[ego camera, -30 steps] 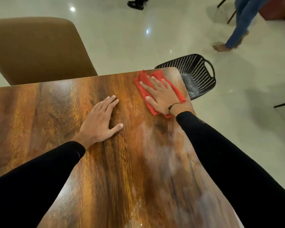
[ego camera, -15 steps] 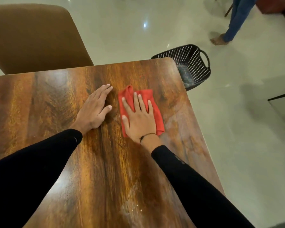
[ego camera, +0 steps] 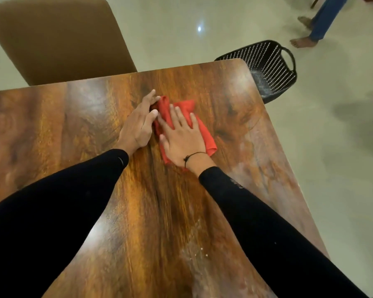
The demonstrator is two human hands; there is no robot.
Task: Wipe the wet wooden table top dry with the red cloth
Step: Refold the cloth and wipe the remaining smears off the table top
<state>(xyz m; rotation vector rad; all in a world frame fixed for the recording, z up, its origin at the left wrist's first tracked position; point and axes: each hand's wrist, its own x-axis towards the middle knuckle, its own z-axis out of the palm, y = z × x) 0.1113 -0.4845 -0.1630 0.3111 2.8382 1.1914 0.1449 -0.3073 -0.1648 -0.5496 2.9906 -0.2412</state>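
The right hand (ego camera: 182,140) lies flat on the red cloth (ego camera: 205,134), its fingers (ego camera: 174,114) straight and slightly spread, pressing the cloth down on the wooden surface (ego camera: 91,117). The cloth shows beyond the fingertips and out to the right of the hand, bunched into a ridge on its left side. The left hand (ego camera: 138,123) lies just left of it, fingers (ego camera: 148,100) straight and close together, their tips touching the bunched edge of the cloth; the thumb rests against that edge too. Neither hand curls round anything. Pale smeared patches show on the surface right of and below the right hand. A black basket (ego camera: 271,67) stands on the floor beyond the far right corner, and a tan chair (ego camera: 58,39) beyond the far edge.
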